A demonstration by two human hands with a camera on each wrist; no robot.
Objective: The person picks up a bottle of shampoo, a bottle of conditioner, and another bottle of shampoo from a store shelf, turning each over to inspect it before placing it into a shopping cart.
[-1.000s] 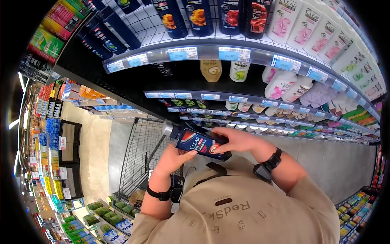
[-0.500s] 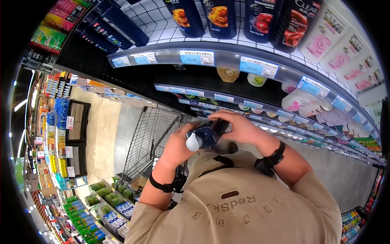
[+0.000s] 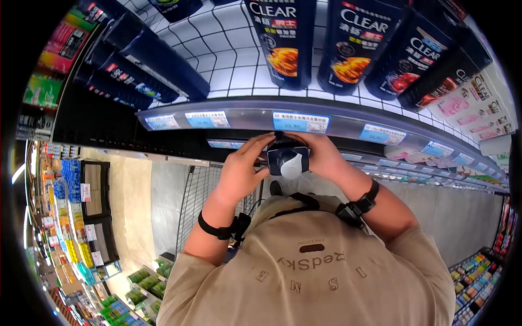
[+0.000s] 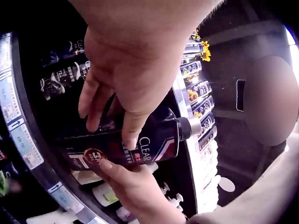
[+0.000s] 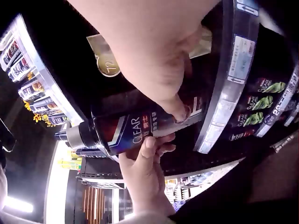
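Both hands hold a dark blue CLEAR shampoo bottle [image 3: 288, 157] in front of the chest, just below the shelf edge, with its silver cap end toward the head camera. My left hand [image 3: 242, 168] grips its left side and my right hand [image 3: 326, 156] its right side. In the left wrist view the left hand [image 4: 119, 112] curls its fingers over the bottle [image 4: 149, 144], and the right hand [image 4: 126, 182] holds it from below. In the right wrist view the right hand [image 5: 173, 93] presses its thumb on the bottle [image 5: 135, 128], with the left hand [image 5: 147, 163] underneath.
A shelf rail with blue price tags [image 3: 299, 122] runs just above the hands. Dark CLEAR bottles [image 3: 283, 38] stand on the shelf above it, and white and pink ones [image 3: 478, 103] at the right. A wire shopping cart [image 3: 209, 190] stands below the left arm.
The bottle has risen from above the cart to the shelf rail and turned from label-up to cap toward the head camera. Both hands kept their hold.
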